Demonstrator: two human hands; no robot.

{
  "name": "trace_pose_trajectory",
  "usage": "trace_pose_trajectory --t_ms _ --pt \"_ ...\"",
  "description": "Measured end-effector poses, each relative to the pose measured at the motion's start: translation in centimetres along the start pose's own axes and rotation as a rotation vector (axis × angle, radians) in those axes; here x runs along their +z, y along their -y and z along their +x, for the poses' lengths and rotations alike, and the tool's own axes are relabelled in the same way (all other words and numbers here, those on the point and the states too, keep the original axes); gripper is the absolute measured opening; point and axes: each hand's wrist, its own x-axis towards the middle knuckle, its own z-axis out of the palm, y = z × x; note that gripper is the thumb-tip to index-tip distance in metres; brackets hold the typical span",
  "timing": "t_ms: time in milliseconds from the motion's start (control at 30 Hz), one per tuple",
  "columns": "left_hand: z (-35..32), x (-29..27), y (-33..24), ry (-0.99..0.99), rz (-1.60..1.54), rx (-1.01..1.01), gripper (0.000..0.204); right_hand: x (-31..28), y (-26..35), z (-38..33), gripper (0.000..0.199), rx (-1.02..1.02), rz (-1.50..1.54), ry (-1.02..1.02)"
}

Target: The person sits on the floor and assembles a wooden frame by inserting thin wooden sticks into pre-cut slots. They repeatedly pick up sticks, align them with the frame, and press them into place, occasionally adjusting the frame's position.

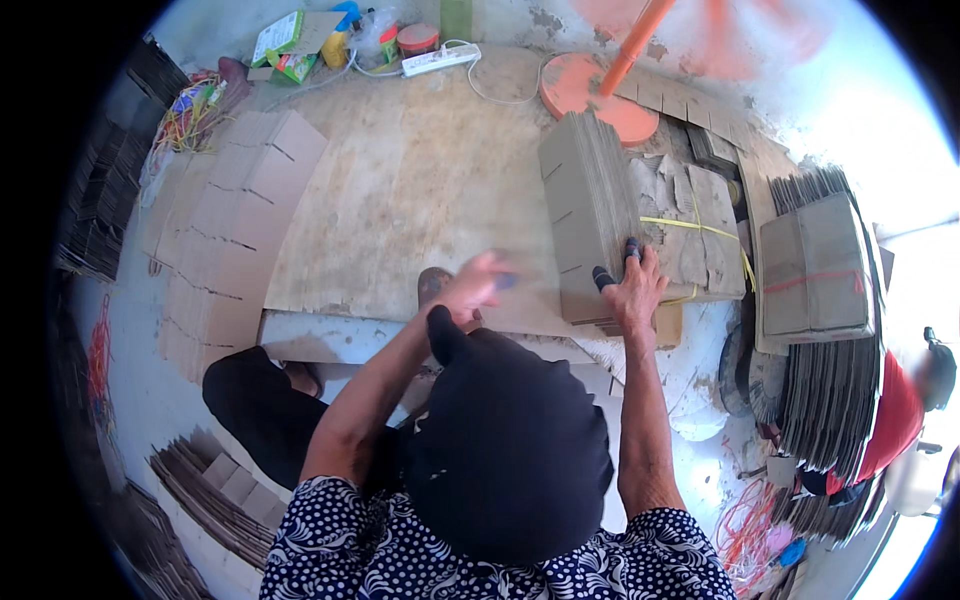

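Observation:
My right hand (637,288) rests on a stack of slotted cardboard sheets (580,205), its fingers spread and dark covers on two fingertips. Nothing shows gripped in it. To its left, my left hand (482,285) hovers over the near part of the wooden table (400,190). Motion smears its fingers, and a dark patch shows near their tips. Whether it holds anything cannot be made out. Beyond my right hand sits a cardboard bundle (700,235) tied with yellow strapping. Another spread of slotted cardboard sheets (235,215) lies along the table's left side.
An orange round base with a pole (600,95) stands at the back right. A white power strip (440,60) lies at the back edge near small containers. Tied cardboard (815,265) is piled at the right, near a person in red (895,410). Tangled straps (190,105) hang back left.

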Motion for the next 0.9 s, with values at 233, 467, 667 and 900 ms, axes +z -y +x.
trace_pose_trajectory --t_ms 233,467,667,900 --pt "-8.9 -15.9 4.9 -0.305 0.049 0.001 0.053 0.8 1.5 1.1 0.060 -0.119 -0.119 0.006" --pt "-14.9 -27.7 1.9 -0.653 0.146 0.047 0.043 2.7 -2.0 1.7 0.052 -0.303 -0.059 0.020" --pt "-13.5 -36.6 0.1 -1.014 0.355 0.403 0.039 -0.4 -1.6 1.6 0.048 -0.148 0.847 0.000" --pt "-5.6 -39.0 -6.4 -1.118 1.044 0.283 0.058 2.6 12.4 6.7 0.049 -0.207 0.687 0.335"
